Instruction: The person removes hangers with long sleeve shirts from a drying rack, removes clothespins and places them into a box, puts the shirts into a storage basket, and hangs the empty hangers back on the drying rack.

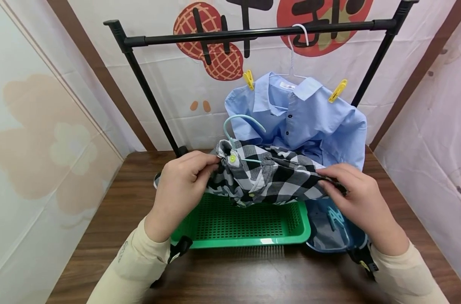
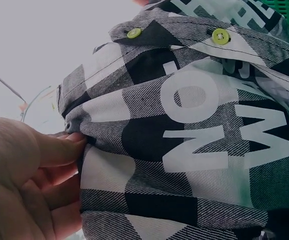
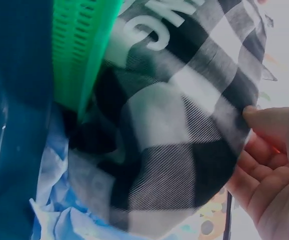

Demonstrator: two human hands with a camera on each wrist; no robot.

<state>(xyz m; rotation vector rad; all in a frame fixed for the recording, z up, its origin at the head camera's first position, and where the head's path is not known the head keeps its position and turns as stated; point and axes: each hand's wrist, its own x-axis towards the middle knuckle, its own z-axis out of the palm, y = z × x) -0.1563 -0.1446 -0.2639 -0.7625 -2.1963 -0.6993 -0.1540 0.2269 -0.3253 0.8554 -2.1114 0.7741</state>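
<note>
Between both hands hangs a black, white and grey checked shirt [image 1: 291, 179] with yellow-green buttons and white printed letters. My left hand [image 1: 184, 181] pinches its edge near the collar, thumb against fingers; the left wrist view shows this pinch at the cloth's edge. The far edge of the shirt is pinched by my right hand [image 1: 353, 198], also seen in the right wrist view. A light-blue hanger [image 1: 241, 116] pokes its hook out at the collar, and most of its body is hidden inside the cloth.
Behind, a light-blue shirt [image 1: 310, 114] hangs from a black rack [image 1: 253, 36] on a white hanger, with yellow clothespins [image 1: 337, 90] at its shoulders. Below the checked shirt stand a green basket [image 1: 249, 241] and a blue bin [image 1: 325, 249] holding light-blue hangers, on a wooden table [image 1: 230, 274].
</note>
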